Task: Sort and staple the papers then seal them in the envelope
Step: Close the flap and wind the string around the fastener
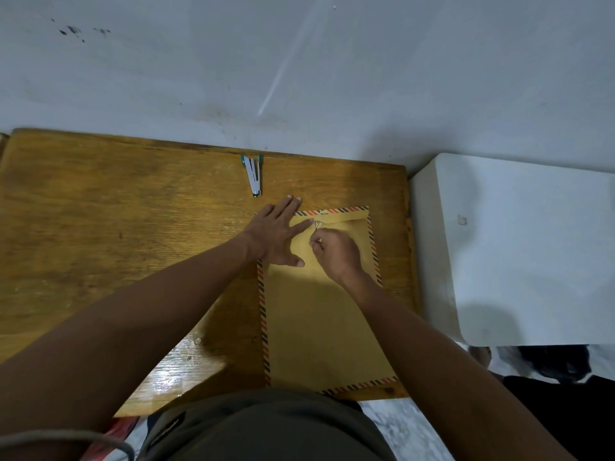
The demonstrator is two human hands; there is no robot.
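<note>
A large brown envelope (319, 327) with a red-and-blue striped border lies flat on the right half of the wooden table (100, 211). My left hand (276, 234) lies flat, fingers spread, on the envelope's upper left corner. My right hand (336, 251) is closed on a thin string (316, 229) that runs to the small round clasp near the envelope's top edge. A silver stapler (253, 176) with teal trim lies at the table's far edge, beyond my left hand. No loose papers are in sight.
A pale wall rises behind the table. A white cabinet or appliance (515, 247) stands close against the table's right edge. Dark cloth lies on the floor at the lower right.
</note>
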